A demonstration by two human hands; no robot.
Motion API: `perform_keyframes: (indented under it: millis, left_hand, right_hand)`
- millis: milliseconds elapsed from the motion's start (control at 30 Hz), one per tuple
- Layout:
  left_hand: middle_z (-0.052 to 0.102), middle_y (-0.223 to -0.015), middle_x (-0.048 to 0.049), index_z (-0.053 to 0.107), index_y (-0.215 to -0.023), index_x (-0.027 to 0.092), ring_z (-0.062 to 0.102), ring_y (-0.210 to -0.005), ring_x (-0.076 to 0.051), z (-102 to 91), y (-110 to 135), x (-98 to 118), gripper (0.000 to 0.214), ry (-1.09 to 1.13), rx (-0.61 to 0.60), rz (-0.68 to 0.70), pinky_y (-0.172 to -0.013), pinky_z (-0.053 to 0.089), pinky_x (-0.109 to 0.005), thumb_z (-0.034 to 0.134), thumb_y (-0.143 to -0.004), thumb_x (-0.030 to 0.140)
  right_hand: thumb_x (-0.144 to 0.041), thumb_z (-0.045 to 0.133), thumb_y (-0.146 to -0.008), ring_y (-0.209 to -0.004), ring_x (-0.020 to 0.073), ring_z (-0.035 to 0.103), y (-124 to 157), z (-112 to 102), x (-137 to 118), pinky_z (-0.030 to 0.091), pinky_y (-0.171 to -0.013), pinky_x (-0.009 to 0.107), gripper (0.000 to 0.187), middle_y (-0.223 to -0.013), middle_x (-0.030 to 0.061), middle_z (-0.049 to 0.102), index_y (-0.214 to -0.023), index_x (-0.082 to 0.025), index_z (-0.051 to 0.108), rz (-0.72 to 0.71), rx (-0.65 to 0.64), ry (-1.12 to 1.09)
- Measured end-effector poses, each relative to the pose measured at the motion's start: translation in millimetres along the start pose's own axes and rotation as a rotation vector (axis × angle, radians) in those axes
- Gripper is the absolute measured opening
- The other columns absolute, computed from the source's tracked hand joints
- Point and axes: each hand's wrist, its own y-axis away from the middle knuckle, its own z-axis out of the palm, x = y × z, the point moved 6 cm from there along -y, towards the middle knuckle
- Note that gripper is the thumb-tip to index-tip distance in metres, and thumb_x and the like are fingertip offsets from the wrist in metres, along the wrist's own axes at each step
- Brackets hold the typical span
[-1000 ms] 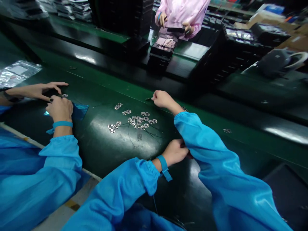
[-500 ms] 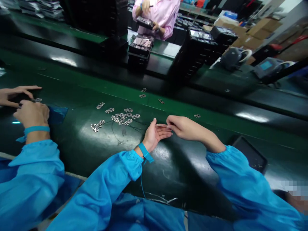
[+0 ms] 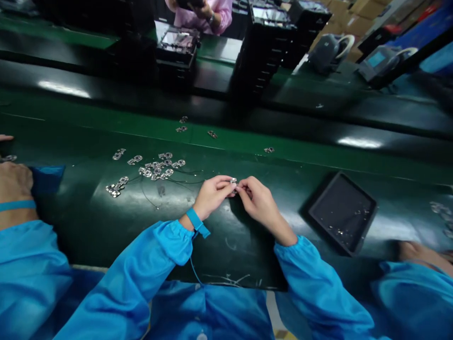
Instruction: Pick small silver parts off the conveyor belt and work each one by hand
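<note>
My left hand [image 3: 213,194], with a blue wrist strap [image 3: 198,223], pinches a small circuit board [image 3: 233,181] between thumb and fingers. Against the board's near edge, the fingertips of my right hand [image 3: 255,197] are closed; whether they hold a tiny part there is hidden. Left of my hands lies a cluster of small circuit boards [image 3: 155,169], some with thin black cables. A black tray [image 3: 339,203] with several tiny metal parts sits to the right of my right hand.
A co-worker's hand [image 3: 16,186] is at the left edge beside a blue sheet [image 3: 47,178]. Another co-worker's hand [image 3: 421,252] rests at the right. Several loose boards [image 3: 212,134] lie on the green strip. Stacked black trays [image 3: 264,52] stand across the table, near a person in pink [image 3: 221,16].
My left hand has turned from palm-up and open to a pinch on the board. My right hand has come in against it. The view has shifted right, showing the whole black tray.
</note>
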Motion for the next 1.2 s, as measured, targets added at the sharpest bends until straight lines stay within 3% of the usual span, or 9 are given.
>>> perform_keyframes:
  millis: [100,167,333,533,1200]
  left_hand:
    - [0.078,-0.103,-0.0122,0.070,-0.113,0.010,0.075,-0.098,-0.021,2.7,0,0,0.046,-0.051,-0.043,0.027,-0.098,0.057,-0.035,0.088,-0.074,0.025]
    - [0.078,-0.104,-0.0124,0.071,-0.114,0.010,0.075,-0.101,-0.023,2.4,0,-1,0.045,-0.073,-0.032,0.022,-0.098,0.059,-0.038,0.087,-0.076,0.030]
    - [0.077,-0.098,-0.0106,0.072,-0.109,0.009,0.076,-0.093,-0.023,1.7,0,-4,0.044,-0.100,-0.020,-0.016,-0.089,0.065,-0.039,0.086,-0.077,0.036]
    - [0.077,-0.091,-0.0104,0.072,-0.110,0.008,0.077,-0.088,-0.023,2.3,1,-5,0.047,-0.149,-0.032,-0.050,-0.085,0.067,-0.038,0.088,-0.074,0.032]
    - [0.078,-0.098,-0.0150,0.073,-0.114,0.006,0.078,-0.090,-0.026,4.8,4,-6,0.047,-0.207,-0.057,-0.067,-0.085,0.067,-0.040,0.086,-0.075,0.029]
  right_hand:
    - [-0.031,0.056,-0.102,-0.078,0.0186,0.061,6,2,10,0.047,-0.069,0.031,0.011,-0.090,0.0061,0.066,-0.096,-0.022,0.059,0.056,0.029,-0.066]
    - [-0.031,0.057,-0.101,-0.076,0.0180,0.061,7,1,13,0.047,-0.068,0.031,0.011,-0.088,0.0052,0.067,-0.097,-0.021,0.061,0.069,0.013,-0.114]
    - [-0.024,0.056,-0.100,-0.077,0.0168,0.061,9,-5,11,0.047,-0.069,0.030,0.009,-0.091,0.0049,0.067,-0.098,-0.021,0.064,-0.026,-0.057,-0.077]
    - [-0.020,0.057,-0.098,-0.079,0.0176,0.061,11,-13,6,0.047,-0.071,0.032,0.010,-0.088,0.0049,0.066,-0.096,-0.021,0.067,-0.153,-0.042,-0.011]
    - [-0.024,0.055,-0.098,-0.078,0.0174,0.060,10,-13,13,0.045,-0.070,0.031,0.009,-0.088,0.0049,0.063,-0.094,-0.021,0.062,-0.095,-0.069,0.011]
